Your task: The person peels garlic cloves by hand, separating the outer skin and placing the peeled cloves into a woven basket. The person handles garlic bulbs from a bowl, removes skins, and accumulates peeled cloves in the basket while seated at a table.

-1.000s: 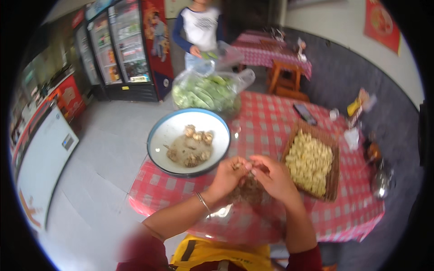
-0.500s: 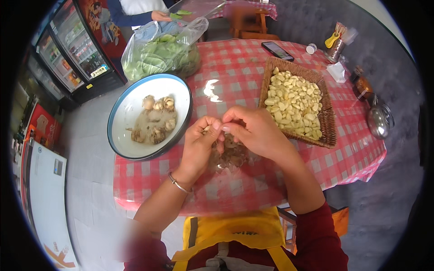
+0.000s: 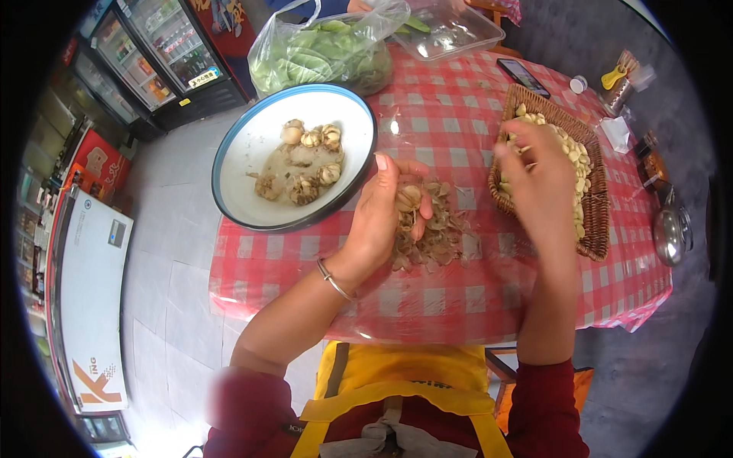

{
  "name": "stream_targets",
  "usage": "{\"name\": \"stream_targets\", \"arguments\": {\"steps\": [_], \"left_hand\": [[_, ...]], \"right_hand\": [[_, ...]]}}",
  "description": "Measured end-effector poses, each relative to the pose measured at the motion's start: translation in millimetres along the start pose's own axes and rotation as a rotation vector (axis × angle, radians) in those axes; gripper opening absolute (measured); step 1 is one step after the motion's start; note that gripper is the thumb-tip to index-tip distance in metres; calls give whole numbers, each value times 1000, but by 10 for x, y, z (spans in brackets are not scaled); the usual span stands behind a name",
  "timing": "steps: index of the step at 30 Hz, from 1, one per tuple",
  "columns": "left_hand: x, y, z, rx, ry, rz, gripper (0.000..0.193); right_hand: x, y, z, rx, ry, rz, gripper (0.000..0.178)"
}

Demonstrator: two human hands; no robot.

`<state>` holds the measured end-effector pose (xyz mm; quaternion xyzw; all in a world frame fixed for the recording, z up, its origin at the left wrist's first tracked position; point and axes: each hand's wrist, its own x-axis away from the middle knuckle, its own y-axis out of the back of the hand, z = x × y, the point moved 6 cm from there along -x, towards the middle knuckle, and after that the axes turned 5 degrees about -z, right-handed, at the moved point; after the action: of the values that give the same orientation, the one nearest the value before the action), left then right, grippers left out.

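My left hand [image 3: 374, 217] has its fingers curled round a garlic bulb [image 3: 408, 198], with the thumb raised off it. Below that hand, a heap of papery garlic skins [image 3: 437, 229] lies on the table. My right hand [image 3: 540, 164] is over the left side of a brown wicker basket [image 3: 598, 221], a little smeared by motion. Its thumb and fingers look apart, and no clove shows between them. Pale peeled garlic cloves [image 3: 576, 156] fill the basket. Left of my left hand, a white blue-rimmed basin [image 3: 237, 183] holds several unpeeled garlic bulbs [image 3: 304, 189] and loose dirt.
A plastic bag of green leaves [image 3: 328, 57] stands behind the basin, next to a clear tray [image 3: 450, 34]. A co-worker's hand [image 3: 359, 6] shows at the far edge. On the red checked table [image 3: 427, 305] lie a phone [image 3: 524, 78], a utensil holder [image 3: 617, 91] and a metal kettle [image 3: 670, 235].
My right hand has left my left hand and moved right, over the basket. My left hand has turned, showing the garlic bulb in it. The whole view has shifted.
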<state>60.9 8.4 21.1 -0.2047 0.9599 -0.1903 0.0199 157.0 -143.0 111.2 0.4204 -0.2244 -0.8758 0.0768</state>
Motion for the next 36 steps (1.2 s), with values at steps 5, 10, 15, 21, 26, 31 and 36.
{"name": "stream_targets", "arguments": {"steps": [5,10,15,21,26,31,36], "left_hand": [[0,-10,0,-130,-65,16,66],[-8,-53,11,-215,-162,49,49],[-23,8,5,-128,-200,-33,41],[-51,63,22,200,-101,-116,31],[-81,130,3,160,-123,-88,17],[-67,128,-1,151,-135,-123,14],[-42,113,-37,64,-174,-186,16]], "right_hand": [[351,-524,378,-170,89,445,19],[445,-657,346,-149,107,416,14],[457,-672,406,-179,164,349,12],[503,-785,269,-557,-280,397,6],[503,-871,134,-886,-426,354,13],[472,-859,60,-967,-532,319,21],[448,-833,43,-850,-547,414,21]]}}
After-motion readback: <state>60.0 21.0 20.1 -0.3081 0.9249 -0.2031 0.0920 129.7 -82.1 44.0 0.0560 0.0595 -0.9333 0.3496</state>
